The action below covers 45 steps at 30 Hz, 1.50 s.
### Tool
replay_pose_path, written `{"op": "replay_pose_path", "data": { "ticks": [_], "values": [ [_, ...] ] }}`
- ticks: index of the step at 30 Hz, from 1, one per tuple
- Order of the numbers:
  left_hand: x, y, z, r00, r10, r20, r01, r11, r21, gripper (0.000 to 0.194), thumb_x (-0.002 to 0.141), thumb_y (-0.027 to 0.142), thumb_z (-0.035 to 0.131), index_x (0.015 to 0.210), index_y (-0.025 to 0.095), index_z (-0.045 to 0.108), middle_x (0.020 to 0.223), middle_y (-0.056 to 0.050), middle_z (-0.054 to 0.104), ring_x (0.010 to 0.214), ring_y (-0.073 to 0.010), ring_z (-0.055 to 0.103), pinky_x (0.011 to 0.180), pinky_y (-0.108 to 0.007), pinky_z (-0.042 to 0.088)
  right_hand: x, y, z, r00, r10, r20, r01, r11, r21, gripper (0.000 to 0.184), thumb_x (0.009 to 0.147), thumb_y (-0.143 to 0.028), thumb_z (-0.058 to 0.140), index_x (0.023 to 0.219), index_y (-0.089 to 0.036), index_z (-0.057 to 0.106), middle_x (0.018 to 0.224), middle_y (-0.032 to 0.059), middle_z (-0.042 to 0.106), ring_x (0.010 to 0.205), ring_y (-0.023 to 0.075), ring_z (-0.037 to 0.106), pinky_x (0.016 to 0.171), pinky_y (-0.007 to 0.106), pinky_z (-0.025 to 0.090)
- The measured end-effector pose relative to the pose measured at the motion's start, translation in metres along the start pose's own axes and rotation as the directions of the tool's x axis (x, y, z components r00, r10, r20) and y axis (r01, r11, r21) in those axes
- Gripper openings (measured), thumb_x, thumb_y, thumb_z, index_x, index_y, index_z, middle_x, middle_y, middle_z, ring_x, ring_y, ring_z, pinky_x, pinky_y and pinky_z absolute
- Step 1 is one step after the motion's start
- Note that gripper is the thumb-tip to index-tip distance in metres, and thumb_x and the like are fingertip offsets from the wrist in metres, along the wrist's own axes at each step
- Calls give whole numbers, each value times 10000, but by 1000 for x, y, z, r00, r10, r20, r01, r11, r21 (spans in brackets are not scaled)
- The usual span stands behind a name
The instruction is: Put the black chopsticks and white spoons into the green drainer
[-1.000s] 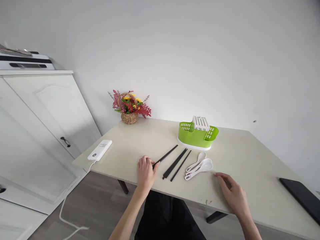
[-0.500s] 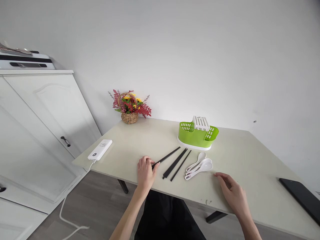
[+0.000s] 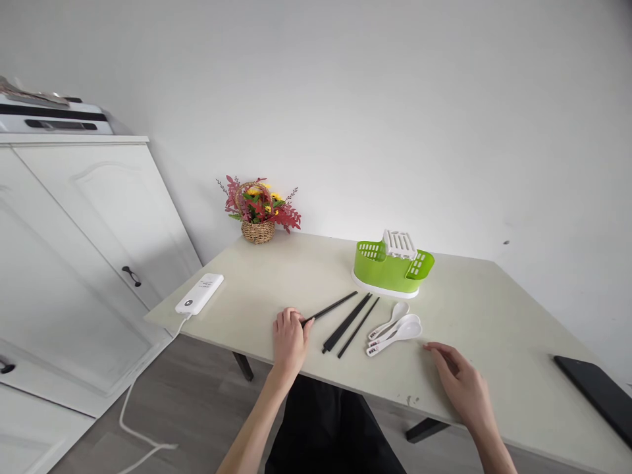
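My left hand point(image 3: 290, 339) is closed on the near end of a black chopstick point(image 3: 330, 308), which slants away over the table toward the green rack. The fingers cover that near end. To its right, more black chopsticks point(image 3: 347, 322) lie loose, two of them side by side and one apart point(image 3: 359, 328). Three white spoons point(image 3: 395, 334) lie overlapping, bowls pointing away from me. My right hand point(image 3: 459, 378) rests on the table just right of the spoons, fingers loosely curved, thumb apart, holding nothing.
A green utensil caddy point(image 3: 385, 271) with a white slatted top and white base stands behind the spoons. At the back left is a flower basket point(image 3: 257, 232). A white power bank point(image 3: 200, 294) with a cable lies left; a black phone point(image 3: 595, 394) lies far right.
The near end of the chopstick in my left hand has come up slightly, so it slants less in the picture. My right hand stays in place. The view has shifted a little.
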<state>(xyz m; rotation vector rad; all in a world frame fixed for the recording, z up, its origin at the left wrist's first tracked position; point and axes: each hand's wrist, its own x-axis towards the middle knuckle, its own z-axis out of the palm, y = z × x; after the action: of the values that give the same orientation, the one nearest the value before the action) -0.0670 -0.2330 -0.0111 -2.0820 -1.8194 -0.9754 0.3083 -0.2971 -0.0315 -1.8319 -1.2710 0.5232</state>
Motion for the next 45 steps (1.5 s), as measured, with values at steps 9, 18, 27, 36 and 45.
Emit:
{"op": "replay_pose_path", "data": {
  "ticks": [9, 18, 27, 36, 45],
  "values": [
    [0, 2, 1, 998, 32, 46, -38, 992, 118, 297, 1103, 317, 378, 963, 178, 599, 1062, -137, 618, 983, -295, 593, 850, -452, 485, 0, 4, 1, 999, 38, 26, -38, 999, 18, 412, 921, -604, 541, 1130, -318, 752, 1258, 11, 785, 1186, 305, 699, 911, 379, 514],
    [1, 5, -6, 996, -14, 83, 22, 995, -97, 314, 1120, 330, 303, 967, 206, 547, 1008, -110, 631, 982, -280, 601, 908, -468, 495, -1, 1, 0, 1000, -6, -10, 6, 1000, -1, 423, 914, -604, 548, 1104, -299, 771, 1206, 30, 803, 1116, 305, 727, 842, 359, 540],
    [5, 10, -41, 919, 26, 392, 269, 685, -677, 418, 1122, 517, 268, 849, 249, 438, 789, 1, 515, 742, -182, 548, 785, -329, 478, -11, -29, -7, 986, -16, -164, 29, 997, 75, 420, 914, -619, 568, 1079, -284, 758, 1227, 74, 789, 1116, 329, 719, 825, 383, 583],
    [7, 49, -68, 799, 284, 530, 415, 378, -828, 384, 1113, 536, 341, 869, 242, 383, 774, 30, 397, 709, -149, 436, 769, -324, 420, -13, -128, -20, 959, -182, 217, 71, 896, 438, 489, 941, -657, 625, 1204, -252, 699, 974, 67, 767, 984, 271, 720, 941, 402, 583],
    [41, 66, -65, 752, 372, 543, 411, 380, -829, 413, 1096, 582, 362, 866, 239, 384, 741, 33, 442, 668, -145, 415, 693, -315, 370, 26, -189, -22, 968, -181, 176, 61, 846, 530, 498, 950, -683, 628, 1081, -210, 712, 683, -13, 508, 686, 173, 562, 654, 296, 513]
  ]
}}
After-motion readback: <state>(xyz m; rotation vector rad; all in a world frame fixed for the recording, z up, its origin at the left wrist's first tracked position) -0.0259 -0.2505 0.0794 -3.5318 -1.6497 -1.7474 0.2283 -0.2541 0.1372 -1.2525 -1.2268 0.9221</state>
